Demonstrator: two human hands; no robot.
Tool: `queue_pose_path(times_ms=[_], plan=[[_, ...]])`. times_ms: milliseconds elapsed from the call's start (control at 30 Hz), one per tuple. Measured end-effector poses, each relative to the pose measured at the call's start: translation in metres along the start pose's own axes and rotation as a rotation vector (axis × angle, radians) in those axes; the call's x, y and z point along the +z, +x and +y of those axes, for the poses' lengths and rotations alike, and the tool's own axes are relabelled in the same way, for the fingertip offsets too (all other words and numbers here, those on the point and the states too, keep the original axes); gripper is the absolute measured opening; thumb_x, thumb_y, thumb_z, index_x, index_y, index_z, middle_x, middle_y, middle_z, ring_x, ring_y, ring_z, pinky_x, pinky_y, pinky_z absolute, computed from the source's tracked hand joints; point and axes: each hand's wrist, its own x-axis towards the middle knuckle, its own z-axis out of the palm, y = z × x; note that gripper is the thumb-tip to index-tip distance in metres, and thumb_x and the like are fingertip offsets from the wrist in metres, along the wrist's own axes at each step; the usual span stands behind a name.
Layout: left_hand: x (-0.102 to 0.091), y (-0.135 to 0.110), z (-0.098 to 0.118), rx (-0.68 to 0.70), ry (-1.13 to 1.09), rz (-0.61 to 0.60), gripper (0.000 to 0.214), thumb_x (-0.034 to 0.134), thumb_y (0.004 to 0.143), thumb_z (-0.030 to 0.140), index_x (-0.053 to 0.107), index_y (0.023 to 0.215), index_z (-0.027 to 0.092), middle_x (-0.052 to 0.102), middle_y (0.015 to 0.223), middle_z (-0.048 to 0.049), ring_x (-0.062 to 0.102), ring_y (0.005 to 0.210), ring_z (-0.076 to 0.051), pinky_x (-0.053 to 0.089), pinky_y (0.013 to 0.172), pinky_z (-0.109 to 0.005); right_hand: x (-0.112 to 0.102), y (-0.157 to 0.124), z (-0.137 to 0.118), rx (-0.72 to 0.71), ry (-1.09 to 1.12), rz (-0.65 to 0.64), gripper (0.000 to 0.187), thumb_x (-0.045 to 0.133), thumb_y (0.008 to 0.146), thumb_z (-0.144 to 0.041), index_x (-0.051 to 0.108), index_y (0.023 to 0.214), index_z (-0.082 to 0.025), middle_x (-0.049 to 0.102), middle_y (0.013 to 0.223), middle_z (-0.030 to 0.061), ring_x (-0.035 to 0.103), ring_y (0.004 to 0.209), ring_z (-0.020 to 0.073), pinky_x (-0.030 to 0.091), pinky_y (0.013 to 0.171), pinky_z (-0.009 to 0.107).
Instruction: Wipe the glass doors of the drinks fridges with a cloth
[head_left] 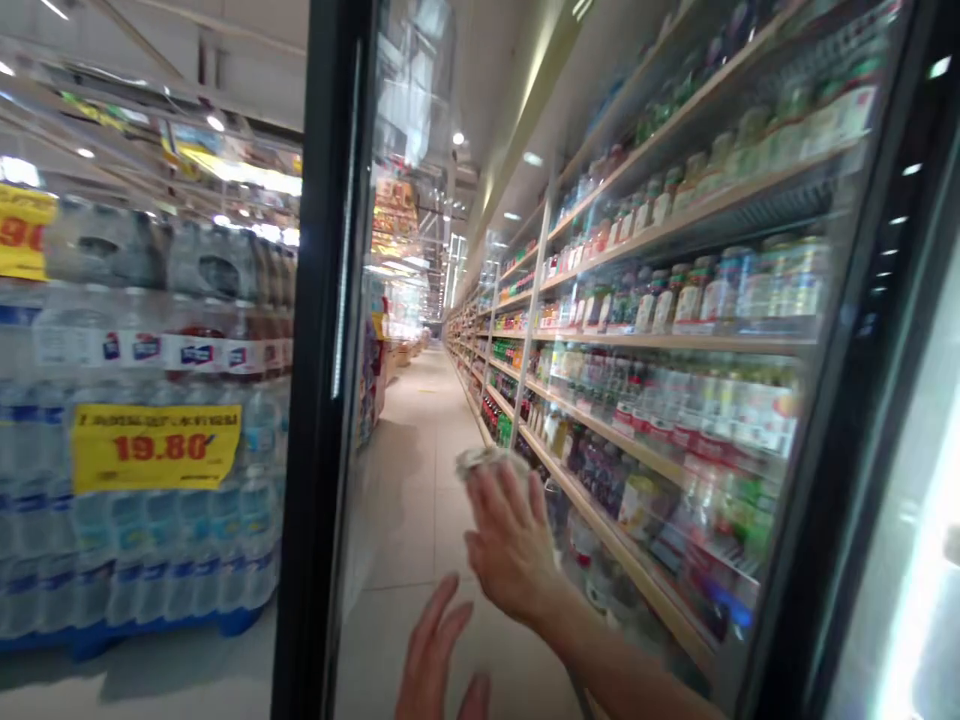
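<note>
My right hand (pixel 512 545) reaches up from the lower right and presses against a glass fridge door (pixel 420 300). A pale crumpled wad (pixel 486 460), cloth or paper, sits under its fingertips on the glass. My left hand (pixel 439 660) is at the bottom edge just below it, with fingers spread, nothing in it, close to the glass. The picture is smeared by motion, so I cannot make out what the wad is made of.
The door's black frame (pixel 311 400) stands upright left of centre. Behind it on the left are stacked packs of water bottles (pixel 150 540) with a yellow price sign (pixel 156 445). Shelves of bottles and jars (pixel 675 400) run along the right of a long tiled aisle (pixel 427 440).
</note>
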Motion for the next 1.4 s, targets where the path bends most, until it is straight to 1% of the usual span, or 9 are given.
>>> queue_pose_path(times_ms=[100, 267, 467, 633, 767, 900, 1067, 1200, 1400], plan=[[0.019, 0.059, 0.009, 0.107, -0.048, 0.088, 0.054, 0.037, 0.090, 0.024, 0.023, 0.142, 0.020, 0.028, 0.147, -0.0127, 0.027, 0.136, -0.026, 0.032, 0.107, -0.048, -0.005, -0.005, 0.013, -0.078, -0.024, 0.003, 0.052, 0.043, 0.084, -0.025, 0.039, 0.136, -0.029, 0.042, 0.141, -0.0009, 0.013, 0.140, 0.0201, 0.002, 0.115, 0.044], [0.032, 0.108, 0.001, 0.199, 0.148, 0.083, 0.058, 0.037, 0.090, 0.020, 0.017, 0.144, 0.018, 0.033, 0.146, -0.0119, 0.014, 0.140, -0.022, 0.019, 0.112, -0.044, -0.034, -0.022, 0.079, 0.531, -0.274, 0.159, 0.062, 0.036, 0.089, -0.023, 0.015, 0.146, -0.016, 0.024, 0.149, 0.0159, 0.016, 0.139, 0.0289, 0.021, 0.106, 0.054], [0.027, 0.101, -0.010, 0.248, 0.314, 0.039, 0.049, 0.036, 0.090, 0.020, 0.032, 0.138, 0.014, 0.039, 0.142, -0.0118, 0.015, 0.140, -0.019, 0.021, 0.111, -0.042, -0.031, -0.036, 0.064, 0.026, -0.053, -0.049, 0.055, 0.042, 0.086, -0.020, 0.034, 0.140, -0.026, 0.046, 0.137, 0.0062, 0.028, 0.135, 0.0209, 0.014, 0.112, 0.047], [0.033, 0.104, -0.001, 0.195, 0.472, 0.004, 0.047, 0.041, 0.088, 0.025, 0.040, 0.134, 0.017, 0.033, 0.145, -0.0116, 0.013, 0.140, -0.024, 0.021, 0.111, -0.047, -0.034, -0.040, 0.088, 0.498, -0.158, 0.169, 0.058, 0.037, 0.088, -0.022, 0.025, 0.143, -0.014, 0.033, 0.144, 0.0169, 0.018, 0.138, 0.0275, 0.019, 0.108, 0.053], [0.040, 0.104, 0.005, 0.204, 0.550, 0.007, 0.050, 0.043, 0.088, 0.030, 0.039, 0.135, 0.015, 0.032, 0.145, -0.0145, 0.013, 0.139, -0.027, 0.018, 0.110, -0.051, -0.035, -0.059, 0.081, 0.143, -0.032, -0.013, 0.056, 0.040, 0.085, -0.019, 0.033, 0.140, -0.025, 0.042, 0.140, 0.0092, 0.026, 0.136, 0.0226, 0.014, 0.111, 0.049], [0.043, 0.103, 0.007, 0.191, 0.556, -0.015, 0.053, 0.044, 0.088, 0.031, 0.035, 0.138, 0.016, 0.032, 0.145, -0.0143, 0.015, 0.139, -0.027, 0.016, 0.111, -0.052, -0.038, -0.075, 0.084, 0.556, -0.177, 0.187, 0.056, 0.037, 0.087, -0.021, 0.028, 0.142, -0.015, 0.034, 0.143, 0.0187, 0.021, 0.137, 0.0286, 0.019, 0.106, 0.055], [0.053, 0.094, 0.017, 0.183, 0.535, -0.026, 0.052, 0.041, 0.089, 0.032, 0.035, 0.138, 0.015, 0.035, 0.143, -0.0134, 0.019, 0.138, -0.027, 0.010, 0.111, -0.055, -0.040, -0.085, 0.095, 0.218, -0.108, 0.011, 0.053, 0.039, 0.086, -0.017, 0.036, 0.138, -0.025, 0.046, 0.136, 0.0105, 0.030, 0.134, 0.0228, 0.017, 0.110, 0.049], [0.065, 0.083, 0.030, 0.219, 0.510, -0.074, 0.052, 0.042, 0.089, 0.039, 0.039, 0.136, 0.017, 0.037, 0.143, -0.0100, 0.023, 0.137, -0.027, 0.009, 0.111, -0.056, -0.047, -0.095, 0.113, 0.658, -0.224, 0.250, 0.054, 0.032, 0.087, -0.021, 0.030, 0.141, -0.015, 0.034, 0.142, 0.0198, 0.025, 0.136, 0.0298, 0.021, 0.104, 0.059], [0.071, 0.081, 0.036, 0.192, 0.528, -0.061, 0.054, 0.042, 0.089, 0.039, 0.036, 0.137, 0.016, 0.037, 0.143, -0.0122, 0.025, 0.137, -0.028, 0.012, 0.109, -0.058, -0.051, -0.115, 0.131, 0.343, -0.153, 0.049, 0.049, 0.038, 0.086, -0.020, 0.042, 0.134, -0.022, 0.044, 0.137, 0.0125, 0.034, 0.132, 0.0250, 0.021, 0.108, 0.050]])
